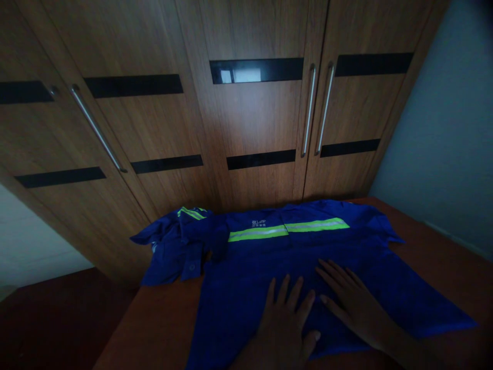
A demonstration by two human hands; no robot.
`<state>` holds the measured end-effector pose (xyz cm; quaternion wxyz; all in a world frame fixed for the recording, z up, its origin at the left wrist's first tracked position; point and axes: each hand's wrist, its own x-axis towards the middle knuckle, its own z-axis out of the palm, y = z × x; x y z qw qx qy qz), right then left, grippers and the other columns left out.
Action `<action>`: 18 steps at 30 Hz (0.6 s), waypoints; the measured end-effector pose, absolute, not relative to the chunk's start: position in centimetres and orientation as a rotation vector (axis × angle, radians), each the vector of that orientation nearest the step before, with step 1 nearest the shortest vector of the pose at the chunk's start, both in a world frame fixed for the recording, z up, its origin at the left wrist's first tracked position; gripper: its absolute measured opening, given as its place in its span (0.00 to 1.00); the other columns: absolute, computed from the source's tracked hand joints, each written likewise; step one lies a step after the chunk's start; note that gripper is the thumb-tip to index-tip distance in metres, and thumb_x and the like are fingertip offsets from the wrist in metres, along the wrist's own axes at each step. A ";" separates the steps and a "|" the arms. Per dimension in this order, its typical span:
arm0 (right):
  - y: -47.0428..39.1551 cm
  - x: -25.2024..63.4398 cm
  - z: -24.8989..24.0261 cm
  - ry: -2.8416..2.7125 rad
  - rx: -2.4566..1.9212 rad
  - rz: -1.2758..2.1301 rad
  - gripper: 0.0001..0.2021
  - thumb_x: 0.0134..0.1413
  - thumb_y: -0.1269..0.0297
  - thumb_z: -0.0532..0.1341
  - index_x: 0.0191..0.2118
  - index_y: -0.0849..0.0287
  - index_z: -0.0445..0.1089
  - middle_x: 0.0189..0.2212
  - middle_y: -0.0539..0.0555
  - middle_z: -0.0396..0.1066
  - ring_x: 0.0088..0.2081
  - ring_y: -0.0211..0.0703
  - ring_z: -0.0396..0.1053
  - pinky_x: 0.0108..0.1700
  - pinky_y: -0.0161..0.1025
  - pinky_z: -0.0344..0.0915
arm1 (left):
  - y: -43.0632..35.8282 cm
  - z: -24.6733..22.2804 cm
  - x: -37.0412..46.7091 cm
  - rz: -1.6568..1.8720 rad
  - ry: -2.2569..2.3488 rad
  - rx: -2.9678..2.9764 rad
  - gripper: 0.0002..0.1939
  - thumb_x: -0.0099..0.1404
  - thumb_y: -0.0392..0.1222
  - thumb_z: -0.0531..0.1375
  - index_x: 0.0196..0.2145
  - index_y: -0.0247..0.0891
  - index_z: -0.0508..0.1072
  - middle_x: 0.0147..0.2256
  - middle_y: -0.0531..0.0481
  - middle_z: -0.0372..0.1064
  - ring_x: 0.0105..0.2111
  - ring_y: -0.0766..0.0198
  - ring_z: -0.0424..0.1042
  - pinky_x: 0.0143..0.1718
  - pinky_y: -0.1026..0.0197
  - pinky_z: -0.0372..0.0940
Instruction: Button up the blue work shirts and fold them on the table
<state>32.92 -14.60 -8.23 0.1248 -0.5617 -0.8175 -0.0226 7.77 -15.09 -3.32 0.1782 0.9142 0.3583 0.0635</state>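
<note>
A blue garment (246, 277) with a yellow-green and silver reflective stripe (318, 225) lies spread on a reddish-brown table. My left hand (283, 318) rests flat on its lower middle, fingers spread. Just to the right, my right hand (352, 298) also lies on the cloth, its fingers stretched out and pointing up and left. Neither hand holds anything. Small pale print shows above the stripe. At the left, a crumpled blue part (169, 257) with a similar stripe and a button lies against the spread cloth; whether it is a sleeve or a separate garment I cannot tell.
The table (157, 318) shows around the cloth. Behind it stands a wooden wardrobe (254, 118) with black panels and metal handles. A pale wall (442, 154) rises at the right, and dark floor (61, 318) shows at the lower left.
</note>
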 end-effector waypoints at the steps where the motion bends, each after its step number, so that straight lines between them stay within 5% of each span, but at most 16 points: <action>1: -14.2 33.9 -8.4 -2.368 -1.659 -0.095 0.29 0.62 0.47 0.48 0.66 0.46 0.47 0.67 0.50 0.44 0.65 0.52 0.45 0.62 0.58 0.49 | -15.1 -3.3 7.7 0.163 1.018 2.586 0.37 0.66 0.58 0.51 0.66 0.54 0.37 0.68 0.52 0.27 0.66 0.45 0.29 0.62 0.31 0.32; 13: -11.2 45.8 -10.8 -1.943 -2.052 -0.273 0.31 0.57 0.43 0.46 0.58 0.58 0.61 0.60 0.59 0.59 0.60 0.57 0.58 0.58 0.58 0.57 | -15.7 -3.9 7.8 0.047 0.970 2.611 0.38 0.66 0.58 0.51 0.66 0.52 0.36 0.67 0.46 0.26 0.65 0.40 0.31 0.60 0.28 0.35; 18: -11.2 49.2 -8.8 -1.606 -2.319 -0.033 0.28 0.57 0.42 0.44 0.45 0.52 0.74 0.38 0.60 0.77 0.38 0.59 0.75 0.39 0.51 0.70 | -14.9 -3.5 7.4 0.033 0.943 2.622 0.34 0.66 0.59 0.50 0.65 0.51 0.45 0.66 0.45 0.42 0.64 0.40 0.45 0.59 0.31 0.46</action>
